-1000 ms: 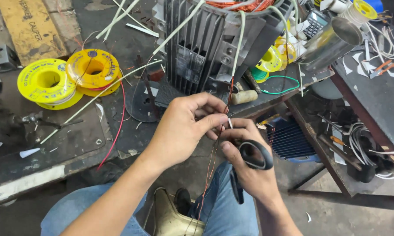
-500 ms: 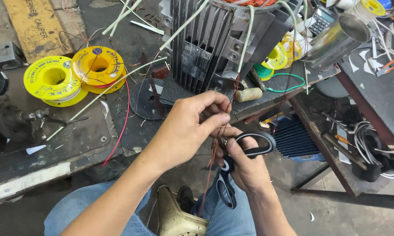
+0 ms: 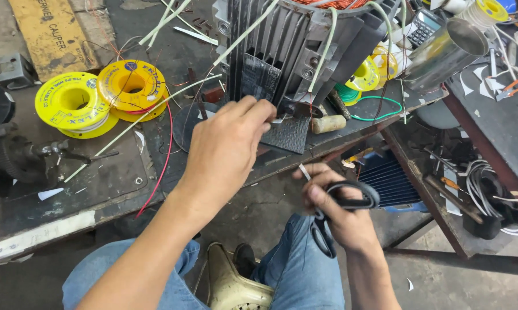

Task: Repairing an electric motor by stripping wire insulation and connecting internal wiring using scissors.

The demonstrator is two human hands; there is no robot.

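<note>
My left hand (image 3: pixel 224 149) reaches forward to the foot of a grey finned motor housing (image 3: pixel 287 51) on the workbench. Its fingertips are bunched together against the housing; whether they pinch anything is hidden. Copper windings (image 3: pixel 328 3) show at the motor's top, and white sleeving tubes (image 3: pixel 328 46) hang down its side. My right hand (image 3: pixel 342 215) is lower, over my lap, with black-handled scissors (image 3: pixel 333 215) hooked on its fingers, blades pointing down. Its thumb and forefinger also pinch a short white strip (image 3: pixel 305 172).
Two yellow wire spools (image 3: pixel 75 103) (image 3: pixel 132 86) lie at the left, with a red wire (image 3: pixel 167 149) trailing off the bench edge. A metal cup (image 3: pixel 443 51) and calculator (image 3: pixel 422 26) sit at the right. A lower shelf (image 3: pixel 488 195) holds cables and tools.
My hands have come apart. The left hand moved up from the thin wires to the motor's foot. The right hand stayed low with the scissors, which hang more upright.
</note>
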